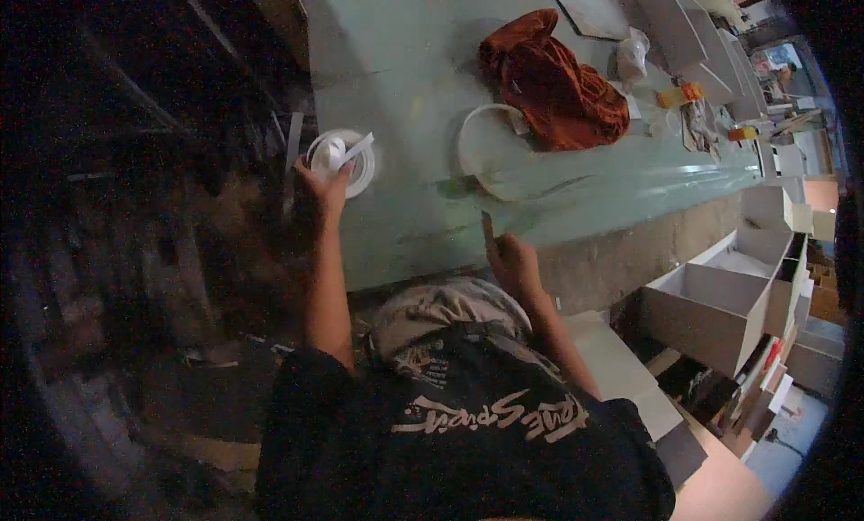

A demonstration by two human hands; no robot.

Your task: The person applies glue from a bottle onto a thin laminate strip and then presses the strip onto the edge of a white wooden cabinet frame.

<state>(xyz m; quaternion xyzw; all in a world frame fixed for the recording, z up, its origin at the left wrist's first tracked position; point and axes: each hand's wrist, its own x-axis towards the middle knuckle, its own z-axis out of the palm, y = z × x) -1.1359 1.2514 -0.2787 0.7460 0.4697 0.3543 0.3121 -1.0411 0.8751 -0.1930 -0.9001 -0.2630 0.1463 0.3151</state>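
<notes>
My left hand (326, 186) is closed on a coiled roll of white strip (364, 172) at the left edge of the greenish glass-like tabletop (405, 229). A short tail of the strip sticks up past my fingers. Nearer the front edge, my right hand (516, 258) grips a narrow flat blade-like tool (488, 224), its tip pointing away from me; its exact kind is too dark to make out. Beyond that hand, a pale thin loop (463, 148) lies on the tabletop. Its far right side touches or passes under a crumpled rust-brown cloth (558, 85).
At the far right sit a white plastic bag (633, 55), an orange-yellow container (679, 95) and small clutter. White open boxes (711, 291) stand below the table's right side. Pale flat boards (621, 368) lie beside me. The left side is dark.
</notes>
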